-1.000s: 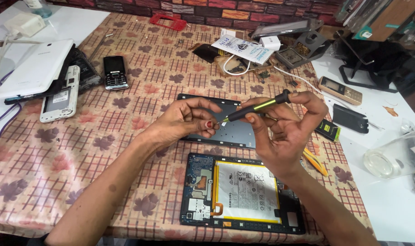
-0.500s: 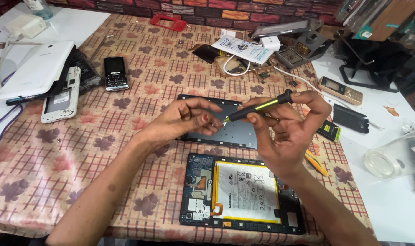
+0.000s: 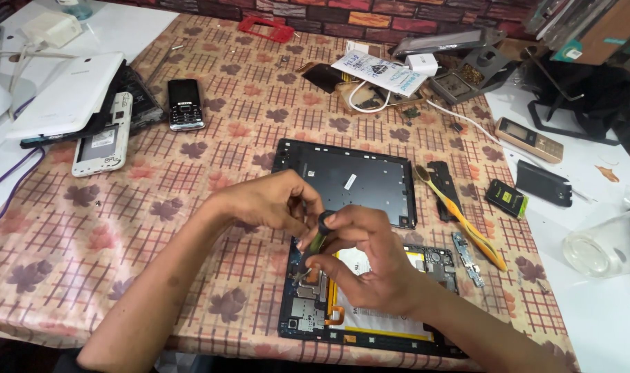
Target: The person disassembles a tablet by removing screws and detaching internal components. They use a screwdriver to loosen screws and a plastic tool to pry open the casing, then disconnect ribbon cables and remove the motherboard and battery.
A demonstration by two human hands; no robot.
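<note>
An opened tablet [image 3: 370, 330] with its white battery and circuit board exposed lies at the table's near edge. My right hand [image 3: 373, 266] holds a green and black screwdriver [image 3: 320, 233] nearly upright, its tip down on the board at the tablet's upper left. My left hand [image 3: 263, 204] reaches in from the left, and its curled fingertips pinch the screwdriver's shaft close to the tip. The tip itself is hidden by my fingers. The tablet's dark back cover [image 3: 360, 176] lies flat just beyond both hands.
A yellow toothbrush [image 3: 467, 221] and small board parts lie right of the cover. A black keypad phone [image 3: 185, 103], an open-backed white phone [image 3: 104, 137] and a white tablet [image 3: 69, 93] sit at the left. A gold phone [image 3: 532, 140], a battery [image 3: 506, 198] and a clear cup [image 3: 605, 245] are at the right.
Both hands dropped from above the back cover to the opened tablet. The screwdriver swung from lying level between the hands to nearly upright, tip on the board.
</note>
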